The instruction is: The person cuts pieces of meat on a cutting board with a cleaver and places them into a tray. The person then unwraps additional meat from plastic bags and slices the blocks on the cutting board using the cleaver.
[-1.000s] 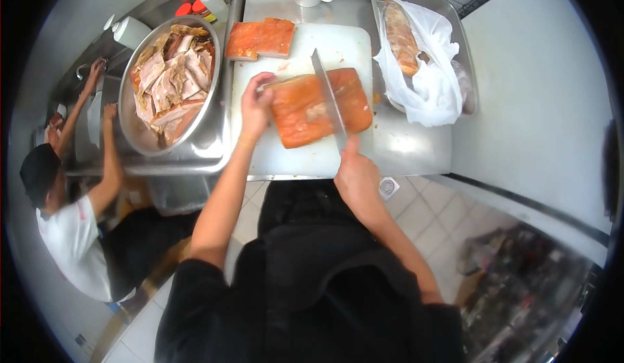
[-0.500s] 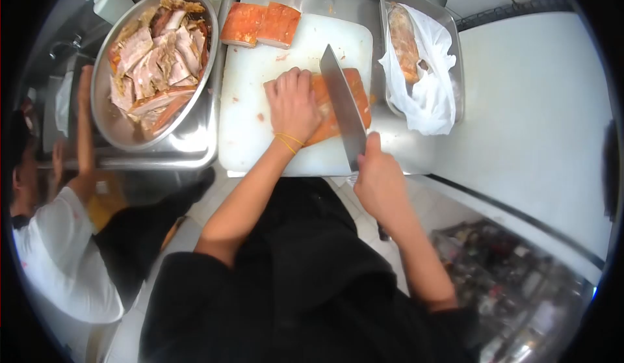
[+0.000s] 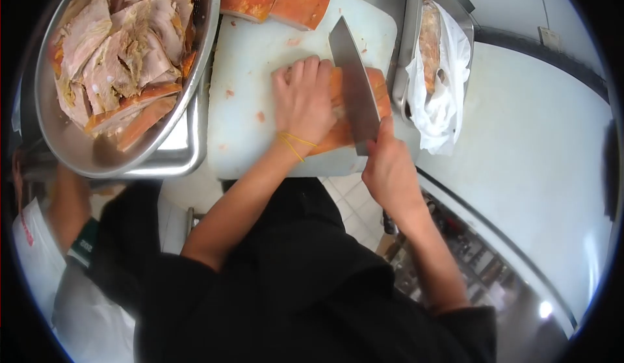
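A slab of orange-skinned meat (image 3: 333,141) lies on the white cutting board (image 3: 240,129). My left hand (image 3: 304,100) presses down on its left part, fingers bent over it, a yellow band at the wrist. The handle of a broad cleaver (image 3: 354,87) is gripped in my right hand (image 3: 391,171). Its blade slants across the slab, right of my left hand, with meat visible on both sides. How deep the edge sits in the meat I cannot tell. Two more skin-on meat pieces (image 3: 302,2) rest side by side at the board's far left corner.
To the left, a large metal bowl (image 3: 68,139) holds several pieces of sliced meat. A metal tray (image 3: 414,22) at the right contains a meat roll (image 3: 429,48) partly covered by a white plastic bag (image 3: 432,126). Beyond it stretches a white surface (image 3: 533,148). Another person's arm (image 3: 70,200) is at lower left.
My view has shifted, so the bowl looks larger and the mug is out of sight. Both hands keep their places on the slab and cleaver. The person at left has changed posture.
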The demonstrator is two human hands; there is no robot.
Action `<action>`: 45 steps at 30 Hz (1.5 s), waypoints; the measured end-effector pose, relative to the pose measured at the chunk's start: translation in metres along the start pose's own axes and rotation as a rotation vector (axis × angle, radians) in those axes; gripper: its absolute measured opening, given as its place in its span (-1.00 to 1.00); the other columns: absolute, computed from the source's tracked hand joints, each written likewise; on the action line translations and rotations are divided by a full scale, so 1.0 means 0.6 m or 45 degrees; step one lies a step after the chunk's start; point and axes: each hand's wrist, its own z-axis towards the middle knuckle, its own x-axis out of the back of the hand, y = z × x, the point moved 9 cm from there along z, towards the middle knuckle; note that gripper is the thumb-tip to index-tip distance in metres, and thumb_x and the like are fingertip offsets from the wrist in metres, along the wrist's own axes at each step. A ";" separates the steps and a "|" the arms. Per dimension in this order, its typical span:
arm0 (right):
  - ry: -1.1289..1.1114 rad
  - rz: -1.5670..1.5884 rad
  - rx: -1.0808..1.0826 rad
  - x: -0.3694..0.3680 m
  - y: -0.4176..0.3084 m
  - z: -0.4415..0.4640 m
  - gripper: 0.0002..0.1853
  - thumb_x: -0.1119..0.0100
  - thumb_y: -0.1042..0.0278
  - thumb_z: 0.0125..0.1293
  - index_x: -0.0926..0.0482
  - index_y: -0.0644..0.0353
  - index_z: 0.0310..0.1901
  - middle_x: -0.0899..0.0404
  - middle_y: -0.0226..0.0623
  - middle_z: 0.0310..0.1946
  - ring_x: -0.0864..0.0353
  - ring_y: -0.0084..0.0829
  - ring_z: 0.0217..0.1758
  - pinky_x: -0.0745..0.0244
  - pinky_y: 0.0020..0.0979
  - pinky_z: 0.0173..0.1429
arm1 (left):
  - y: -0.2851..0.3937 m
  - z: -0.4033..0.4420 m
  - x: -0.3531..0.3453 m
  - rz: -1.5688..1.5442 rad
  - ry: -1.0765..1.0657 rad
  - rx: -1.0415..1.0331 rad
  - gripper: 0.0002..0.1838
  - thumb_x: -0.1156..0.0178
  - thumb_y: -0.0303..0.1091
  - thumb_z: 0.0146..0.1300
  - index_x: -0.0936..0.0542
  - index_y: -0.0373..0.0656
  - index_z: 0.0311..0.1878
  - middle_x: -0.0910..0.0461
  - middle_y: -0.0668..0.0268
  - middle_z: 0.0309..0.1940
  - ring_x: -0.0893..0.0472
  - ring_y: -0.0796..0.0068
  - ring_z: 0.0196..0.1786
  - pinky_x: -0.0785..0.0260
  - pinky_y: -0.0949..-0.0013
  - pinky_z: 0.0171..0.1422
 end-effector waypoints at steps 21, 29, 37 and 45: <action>0.279 0.114 -0.118 -0.126 0.122 -0.079 -0.73 -0.01 0.48 0.27 -0.21 0.35 -0.07 -0.51 0.12 -0.60 -0.52 0.17 -0.50 -0.36 0.09 -0.41 | 0.041 -0.004 0.018 0.117 0.137 -0.149 -0.66 -0.17 -0.54 -0.01 -0.49 -0.10 -0.10 -0.42 0.29 -0.13 -0.38 0.29 0.02 -0.08 0.15 0.09; 0.295 0.203 -0.081 -0.081 0.100 -0.069 -0.70 -0.01 0.45 0.29 -0.21 0.33 -0.02 -0.52 0.09 -0.59 -0.53 0.16 -0.48 -0.36 0.08 -0.42 | 0.216 0.175 0.039 -0.220 0.050 -0.930 -0.62 0.05 -0.61 0.02 -0.54 -0.08 -0.08 -0.54 0.26 -0.19 -0.50 0.15 -0.07 -0.32 0.17 -0.01; -0.003 0.086 -0.145 -0.018 0.028 -0.025 -0.60 -0.03 0.59 0.10 -0.24 0.47 0.00 -0.56 0.07 -0.58 -0.60 0.06 -0.48 -0.53 -0.08 -0.36 | 0.125 0.211 -0.134 0.035 -0.907 -0.687 -0.68 0.04 -0.53 0.04 -0.61 -0.04 -0.17 -0.62 0.32 -0.28 -0.58 0.25 -0.11 -0.45 0.21 -0.07; 0.099 0.293 -0.298 -0.124 0.093 -0.057 -0.70 -0.09 0.55 0.11 -0.26 0.34 -0.14 -0.55 -0.03 -0.62 -0.58 0.03 -0.55 -0.47 -0.07 -0.44 | 0.199 0.154 -0.134 0.246 -0.774 -0.848 -0.88 -0.03 -0.50 -0.02 -0.52 -0.13 -0.38 -0.58 0.19 -0.39 -0.55 0.07 -0.29 -0.39 0.12 -0.22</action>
